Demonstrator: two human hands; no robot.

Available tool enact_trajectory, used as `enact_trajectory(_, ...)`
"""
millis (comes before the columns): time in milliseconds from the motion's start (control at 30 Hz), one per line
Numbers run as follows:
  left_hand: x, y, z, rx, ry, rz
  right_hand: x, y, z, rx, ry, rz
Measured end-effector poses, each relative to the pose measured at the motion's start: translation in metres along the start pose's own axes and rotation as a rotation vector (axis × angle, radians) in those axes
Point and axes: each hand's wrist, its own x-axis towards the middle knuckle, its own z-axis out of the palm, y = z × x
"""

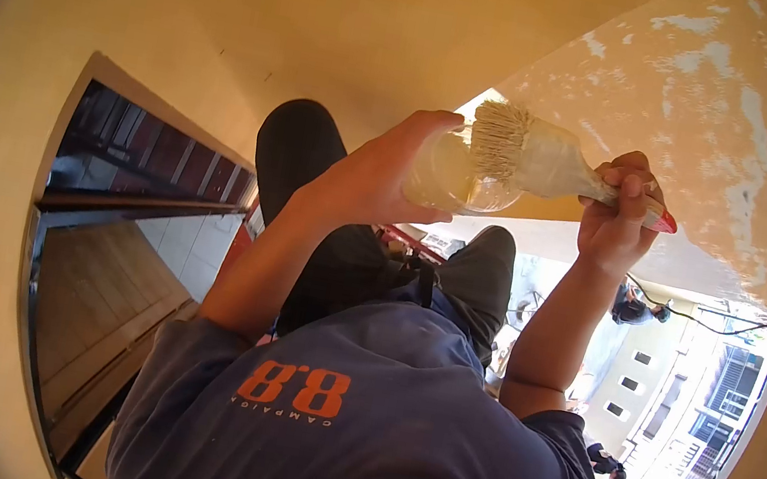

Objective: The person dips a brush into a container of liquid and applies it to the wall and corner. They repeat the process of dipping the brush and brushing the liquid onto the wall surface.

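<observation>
My left hand is wrapped around a clear plastic container, thumb on the upper side and fingers below. In my right hand is a wide paintbrush, gripped by its red-tipped handle. Its pale, paint-caked bristles point left and overlap the container's mouth in this view. Both hands are raised in front of my chest. Close beyond the brush is a wall with a peach surface and uneven white patches.
A yellow wall surface spans the top. At left is a dark-framed window opening. Far below on the right are a person in dark clothing, another person and a black cable.
</observation>
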Motion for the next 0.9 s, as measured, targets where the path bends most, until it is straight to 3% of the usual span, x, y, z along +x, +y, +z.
enact_trajectory(133, 0.015, 0.012, 0.008, 0.013, -0.001, 0.017, 0.007, -0.004, -0.018, 0.015, -0.028, 0.004)
enact_trajectory(200, 0.018, 0.019, 0.009, 0.034, 0.026, -0.064, 0.009, -0.009, -0.025, 0.064, -0.036, 0.008)
enact_trajectory(233, 0.019, 0.023, 0.009, 0.020, -0.001, -0.127, 0.005, -0.003, -0.028, -0.027, 0.016, -0.047)
enact_trajectory(267, 0.020, 0.021, 0.012, 0.088, 0.031, -0.027, 0.005, -0.001, -0.033, -0.276, -0.020, -0.137)
enact_trajectory(300, 0.021, 0.026, 0.012, -0.025, 0.008, -0.063, 0.001, -0.004, -0.034, -0.323, -0.015, -0.100)
enact_trajectory(333, 0.020, 0.024, 0.013, 0.050, 0.005, -0.108, -0.002, -0.007, -0.027, -0.131, 0.029, -0.093)
enact_trajectory(367, 0.021, 0.016, 0.019, 0.005, 0.046, -0.008, -0.001, -0.016, -0.028, -0.033, 0.049, 0.039)
enact_trajectory(433, 0.023, 0.026, 0.017, -0.015, 0.058, 0.096, 0.001, -0.007, -0.040, 0.062, -0.043, -0.124)
enact_trajectory(600, 0.027, 0.066, 0.002, -0.019, 0.057, 0.130, -0.004, -0.040, -0.026, 0.189, 0.104, 0.210)
enact_trajectory(700, 0.032, 0.044, 0.012, -0.020, 0.011, 0.190, -0.010, -0.042, -0.029, 0.138, 0.203, 0.342)
enact_trajectory(733, 0.038, 0.040, 0.016, -0.080, -0.053, 0.217, -0.009, -0.048, -0.031, 0.125, 0.195, 0.359)
enact_trajectory(833, 0.022, 0.054, 0.007, 0.048, 0.017, 0.247, -0.012, -0.074, -0.021, 0.042, 0.142, 0.470)
enact_trajectory(900, 0.024, 0.051, 0.011, 0.076, 0.000, 0.313, -0.015, -0.075, -0.024, 0.009, 0.157, 0.429)
